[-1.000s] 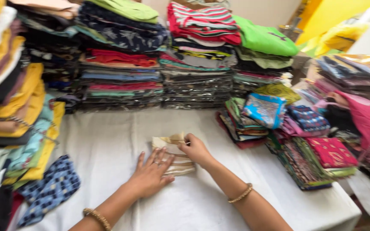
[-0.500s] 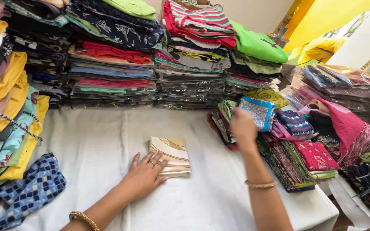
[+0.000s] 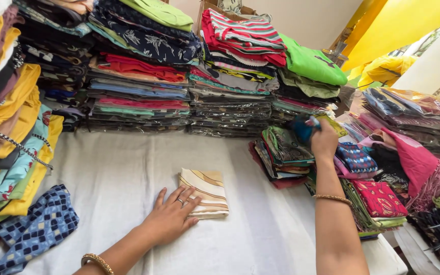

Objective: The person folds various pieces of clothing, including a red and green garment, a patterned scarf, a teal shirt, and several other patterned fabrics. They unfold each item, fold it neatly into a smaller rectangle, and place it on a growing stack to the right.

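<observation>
We logged the scene from the largest item down. Largest was the counter (image 3: pixel 128 168), draped in white cloth, its back edge walled by tall stacks of folded garments (image 3: pixel 143 76), many in clear wrapping and some leaning forward at the top. At the left stood a yellow-and-mixed pile (image 3: pixel 6 117) with a blue checked piece (image 3: pixel 36 224) slumped against its foot. At the right sat a lower heap of wrapped printed fabrics (image 3: pixel 367 198), spilling toward the counter's edge, and nearer the middle a short stack of dark patterned pieces (image 3: pixel 281 158). Our right hand (image 3: pixel 323 140) was raised above that short stack with its grip closed on a teal-blue folded piece (image 3: pixel 301 127), which looked lifted a little clear of the pieces under it, though we could not tell whether it had fully parted from them. Our left hand (image 3: pixel 171 219) lay flat on the cloth, fingers spread and holding nothing, the fingertips resting on the near edge of a small cream striped folded cloth (image 3: pixel 204 191) lying apart in the open middle. We judged the chief risk to be the short stack: a pull on the teal-blue piece could drag its slippery neighbours along and slide them off toward the right-hand heap or the floor. A lesser risk was the piece unfolding in a one-handed hold.
</observation>
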